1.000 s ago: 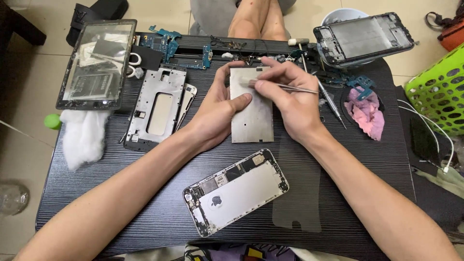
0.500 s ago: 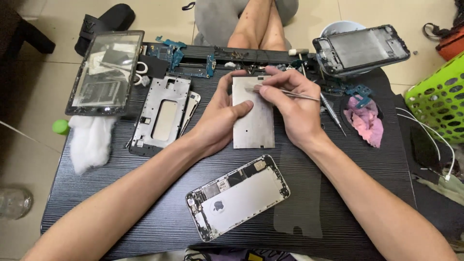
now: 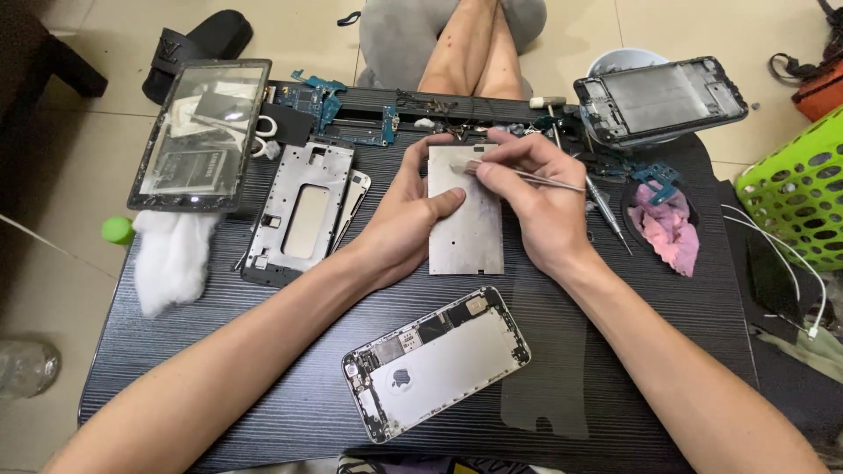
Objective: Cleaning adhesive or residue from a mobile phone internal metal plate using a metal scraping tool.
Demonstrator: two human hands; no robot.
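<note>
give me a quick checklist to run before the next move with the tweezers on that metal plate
1. Metal plate pinned flat on the black table by the left hand: ok.
2. Tweezers gripped in the right hand: ok.
3. Tweezer tips at the pale patch near the plate's top edge: ok; whether they have caught it: cannot tell.
4. Left thumb clear of the tips: ok, it lies lower on the plate.
5. Space around the plate: not ok, screwdriver and loose parts lie close on the right.
6. Open phone body clear of both forearms: ok.
</note>
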